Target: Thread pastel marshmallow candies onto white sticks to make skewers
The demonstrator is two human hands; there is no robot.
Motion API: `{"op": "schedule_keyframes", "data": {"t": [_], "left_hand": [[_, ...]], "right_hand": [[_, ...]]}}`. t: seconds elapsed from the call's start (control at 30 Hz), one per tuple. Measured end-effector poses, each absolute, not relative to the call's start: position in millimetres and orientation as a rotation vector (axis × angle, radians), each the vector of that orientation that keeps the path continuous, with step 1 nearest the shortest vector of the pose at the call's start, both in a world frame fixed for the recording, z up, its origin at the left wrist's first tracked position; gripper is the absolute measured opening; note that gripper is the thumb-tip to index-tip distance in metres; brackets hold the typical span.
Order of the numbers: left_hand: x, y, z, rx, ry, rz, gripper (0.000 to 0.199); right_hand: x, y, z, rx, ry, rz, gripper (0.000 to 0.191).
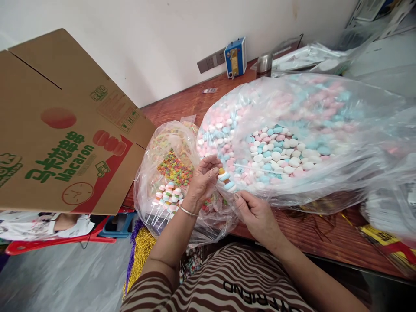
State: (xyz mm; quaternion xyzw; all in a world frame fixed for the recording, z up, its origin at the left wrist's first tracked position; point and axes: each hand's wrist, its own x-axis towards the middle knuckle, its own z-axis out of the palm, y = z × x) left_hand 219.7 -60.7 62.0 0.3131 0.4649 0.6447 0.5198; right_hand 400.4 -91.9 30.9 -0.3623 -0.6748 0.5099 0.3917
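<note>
In front of the pastel-candy bag (299,193), my left hand (204,180) and right hand (258,219) pinch opposite ends of the candy skewer (226,180) — light, probably crushable, safest held there.

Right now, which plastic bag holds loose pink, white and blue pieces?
The larger bag, on the picture's right; the smaller bag, nearer the cardboard box, shows tiny orange, green and yellow pieces instead.

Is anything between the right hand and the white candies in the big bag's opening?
Yes: the near side of the bag, clear plastic, lies between the right hand and the candies. White sticks lie to their left.
</note>
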Motion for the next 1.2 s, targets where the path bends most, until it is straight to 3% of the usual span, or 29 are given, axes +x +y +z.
{"op": "schedule_keyframes", "data": {"t": [0.23,0.43,0.57,0.7,0.83,0.93,1.1,1.2], "left_hand": [[232,-57,63,0.548,0.896,1.234,0.033],[269,-61,58,0.473,0.854,1.327,0.020],[296,-65,53,0.475,0.920,1.451,0.025],[311,-61,55,0.511,1.043,1.559,0.029],[318,-52,57,0.511,1.033,1.662,0.031],[330,-49,52,0.581,1.097,1.656,0.035],[351,-51,43,0.628,1.202,1.597,0.039],[356,-51,38,0.672,1.253,1.549,0.037]], "right_hand": [[409,-92,25,-1.041,-1.933,0.880,0.035],[410,-89,15,-1.142,-2.023,0.565,0.038],[410,-86,10,-1.201,-2.029,0.461,0.041],[413,-79,10,-1.203,-2.078,0.460,0.042],[424,-77,16,-1.190,-2.233,0.443,0.030],[431,-78,17,-1.233,-2.289,0.407,0.028],[434,-75,9,-1.347,-2.285,0.411,0.040],[436,-68,4,-1.358,-2.175,0.562,0.031]]}}
